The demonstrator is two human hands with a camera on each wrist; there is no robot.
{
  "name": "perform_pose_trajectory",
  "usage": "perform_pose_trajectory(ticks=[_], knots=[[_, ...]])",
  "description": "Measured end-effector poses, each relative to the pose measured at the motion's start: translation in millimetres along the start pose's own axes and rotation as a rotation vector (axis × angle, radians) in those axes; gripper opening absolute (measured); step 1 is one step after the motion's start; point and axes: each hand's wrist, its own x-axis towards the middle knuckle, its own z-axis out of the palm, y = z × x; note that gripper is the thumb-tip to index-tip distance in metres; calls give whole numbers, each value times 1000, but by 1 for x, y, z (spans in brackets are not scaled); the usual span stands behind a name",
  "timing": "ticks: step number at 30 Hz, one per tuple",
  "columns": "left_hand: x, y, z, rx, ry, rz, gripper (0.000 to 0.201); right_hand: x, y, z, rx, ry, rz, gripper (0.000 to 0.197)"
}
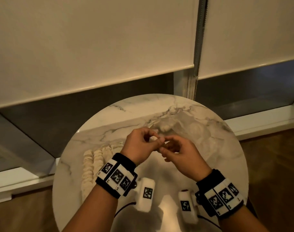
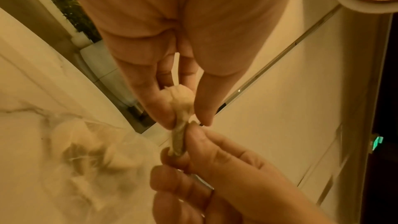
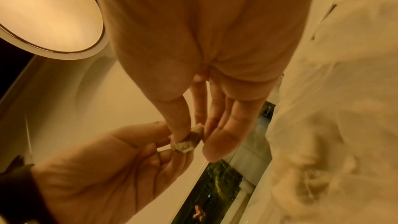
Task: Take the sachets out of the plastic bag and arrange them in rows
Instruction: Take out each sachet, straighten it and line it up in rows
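Above the middle of the round marble table (image 1: 223,166), my two hands meet on a small sachet pair. My left hand (image 1: 153,139) pinches a pale, puffy sachet (image 2: 181,101) between thumb and fingers. My right hand (image 1: 165,145) pinches a darker, flatter sachet (image 2: 177,144) that hangs joined to it. The right wrist view shows this sachet (image 3: 189,140) between both hands' fingertips. Several pale sachets (image 1: 92,163) lie in rows at the table's left. The clear plastic bag (image 1: 174,126) lies crumpled behind the hands with sachets inside.
Two white tagged blocks (image 1: 145,195) (image 1: 187,206) with dark cables sit near the table's front edge. Roller blinds (image 1: 92,47) and a window sill stand beyond the table. Wooden floor (image 1: 273,164) surrounds it.
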Motion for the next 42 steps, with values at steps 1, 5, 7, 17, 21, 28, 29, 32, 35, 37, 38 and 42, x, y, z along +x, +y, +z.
perform_pose_trajectory(ticks=[1,5,7,17,21,28,29,32,35,37,38,42], knots=[[-6,-1,-3,-22,15,4,19,-1,-1,5,56,3,-1,23],[-27,-6,-18,-104,52,32,14,-4,-8,20,204,-40,38,17],[-36,-10,-25,-172,77,35,8,-4,-9,27,234,-42,55,14],[-64,-38,-42,-180,225,36,13,-7,-4,48,92,-119,25,18],[-73,-43,-51,-135,164,37,13,-4,-8,59,-22,-192,-103,22],[-85,-54,-73,-153,262,-36,17,3,-11,92,-57,-276,-141,6],[-88,-55,-77,-158,278,-44,16,5,-12,96,-70,-284,-135,5],[-95,-66,-91,-98,351,-70,8,15,-10,112,-118,-278,-87,6],[-103,-85,-110,123,453,-128,6,28,-8,125,-166,-262,-47,6],[-111,-100,-125,322,477,-195,16,37,-8,134,-226,-271,-35,6],[-114,-107,-131,415,468,-234,22,41,-8,137,-254,-282,-32,5],[-128,-133,-147,560,359,-423,53,56,-10,153,-356,-385,-10,4]])
